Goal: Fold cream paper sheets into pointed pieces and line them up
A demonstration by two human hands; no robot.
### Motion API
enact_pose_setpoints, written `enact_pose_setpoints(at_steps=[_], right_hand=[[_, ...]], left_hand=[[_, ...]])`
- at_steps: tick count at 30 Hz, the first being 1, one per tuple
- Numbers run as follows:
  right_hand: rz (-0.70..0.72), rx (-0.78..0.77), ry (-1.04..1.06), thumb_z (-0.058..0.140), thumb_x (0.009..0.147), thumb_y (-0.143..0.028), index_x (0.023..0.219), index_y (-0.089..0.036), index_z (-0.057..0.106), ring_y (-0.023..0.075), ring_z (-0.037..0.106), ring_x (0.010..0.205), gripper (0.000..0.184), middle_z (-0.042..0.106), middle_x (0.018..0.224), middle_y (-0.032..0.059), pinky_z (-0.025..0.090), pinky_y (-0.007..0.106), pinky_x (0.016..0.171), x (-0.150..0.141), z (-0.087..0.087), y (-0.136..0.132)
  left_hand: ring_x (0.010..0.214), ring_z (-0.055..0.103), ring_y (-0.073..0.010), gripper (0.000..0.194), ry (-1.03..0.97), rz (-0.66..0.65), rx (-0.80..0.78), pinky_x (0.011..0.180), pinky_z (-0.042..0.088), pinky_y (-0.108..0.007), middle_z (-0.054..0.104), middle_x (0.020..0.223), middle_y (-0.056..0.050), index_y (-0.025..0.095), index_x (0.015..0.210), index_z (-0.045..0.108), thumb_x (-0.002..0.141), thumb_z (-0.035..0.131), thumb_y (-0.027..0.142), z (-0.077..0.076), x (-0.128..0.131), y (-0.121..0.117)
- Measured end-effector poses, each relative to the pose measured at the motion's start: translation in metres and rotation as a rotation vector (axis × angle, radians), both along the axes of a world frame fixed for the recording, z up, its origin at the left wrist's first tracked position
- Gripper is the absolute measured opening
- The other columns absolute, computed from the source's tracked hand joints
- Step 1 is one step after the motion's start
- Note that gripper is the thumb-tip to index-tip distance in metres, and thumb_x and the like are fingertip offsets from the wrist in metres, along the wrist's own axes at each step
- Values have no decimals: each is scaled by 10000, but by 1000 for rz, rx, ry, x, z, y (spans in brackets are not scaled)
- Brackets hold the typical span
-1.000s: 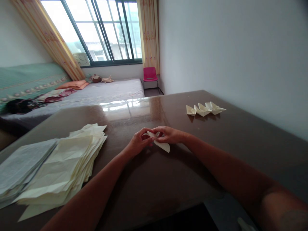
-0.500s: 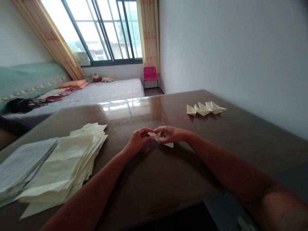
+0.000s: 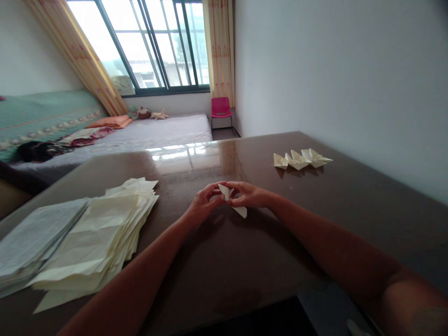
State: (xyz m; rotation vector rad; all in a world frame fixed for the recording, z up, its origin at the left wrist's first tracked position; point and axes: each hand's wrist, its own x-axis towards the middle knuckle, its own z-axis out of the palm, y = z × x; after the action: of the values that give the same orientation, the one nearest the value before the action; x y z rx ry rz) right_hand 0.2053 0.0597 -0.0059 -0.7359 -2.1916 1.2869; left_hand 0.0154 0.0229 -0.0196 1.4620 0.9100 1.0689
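Head view, left hand point(image 3: 206, 199) and right hand point(image 3: 245, 193) meeting above the brown surface point(image 3: 210, 261), each with its grip closed on a folded paper point(image 3: 224, 192), cream sheets point(image 3: 101, 228) to the left, folded boats point(image 3: 301, 159) beyond at right.

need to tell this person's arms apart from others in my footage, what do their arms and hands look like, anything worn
The left hand and right hand are ungloved, with slender fingers. No watch or bracelet shows on either wrist, and no sleeve covers either forearm. Rings are too small to rule out.
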Motion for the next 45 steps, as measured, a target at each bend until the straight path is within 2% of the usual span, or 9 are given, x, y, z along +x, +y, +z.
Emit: enact_pose_setpoints(at_steps=[6,11,17,24,30,34,37,40,45], right_hand=[[6,5,13,615,754,-219,1259,-157,524,114,555,739,516,635,939,35,477,210,625,-1,-2,-1],[-82,10,69,616,732,-181,1284,-169,496,133,570,806,566,615,1079,65,495,232,665,-6,-7,1],[-184,-170,295,630,761,-264,1322,-210,438,137,601,837,595,536,1255,91,519,261,694,-11,-8,1],[-234,-201,277,656,776,-309,1270,-190,486,137,616,777,536,629,1038,66,527,258,670,-14,-10,-2],[-195,-201,279,677,765,-335,1287,-188,447,136,622,794,589,625,1081,68,529,238,648,-14,-9,-2],[-250,-188,251,688,754,-348,1303,-180,444,134,615,795,623,605,1148,90,519,243,659,-12,-8,0],[-281,-195,226,679,759,-345,1307,-161,447,139,614,770,623,647,1021,76,510,249,650,-11,-6,1],[-243,-213,235,642,788,-351,1276,-142,477,145,617,781,556,654,936,57,503,242,638,-10,-5,1],[-167,-257,299,670,772,-363,1266,-169,487,166,625,871,562,635,1022,57,511,227,631,-9,-7,3]], left_hand=[[1099,569,-244,508,-57,-10,-26,879,514,-364,615,1180,-111,174,1247,553,774,663,323,-3,0,1],[1130,550,-265,506,5,71,65,892,508,-378,585,1208,-126,172,1238,559,776,667,347,-9,-1,5],[1176,537,-268,609,-9,72,92,917,501,-389,501,1337,-122,243,1346,459,779,669,317,-9,3,3],[1207,514,-294,663,-28,22,56,943,484,-401,422,1432,-126,221,1361,441,752,696,283,-5,9,-2],[1223,498,-292,712,-23,-25,81,958,471,-380,452,1411,-124,224,1376,425,725,713,248,-3,6,-2],[1234,483,-298,721,10,-37,87,943,481,-380,498,1367,-136,217,1388,412,731,709,251,-3,4,-2],[1233,481,-304,731,73,-31,89,898,507,-371,518,1342,-146,218,1392,406,729,711,261,-4,3,-2],[1229,484,-300,709,97,-22,105,874,517,-355,490,1370,-141,221,1380,425,731,706,268,-6,3,-2],[1198,515,-285,652,58,-6,109,915,493,-374,542,1318,-130,214,1355,458,750,689,289,-7,5,-1]])
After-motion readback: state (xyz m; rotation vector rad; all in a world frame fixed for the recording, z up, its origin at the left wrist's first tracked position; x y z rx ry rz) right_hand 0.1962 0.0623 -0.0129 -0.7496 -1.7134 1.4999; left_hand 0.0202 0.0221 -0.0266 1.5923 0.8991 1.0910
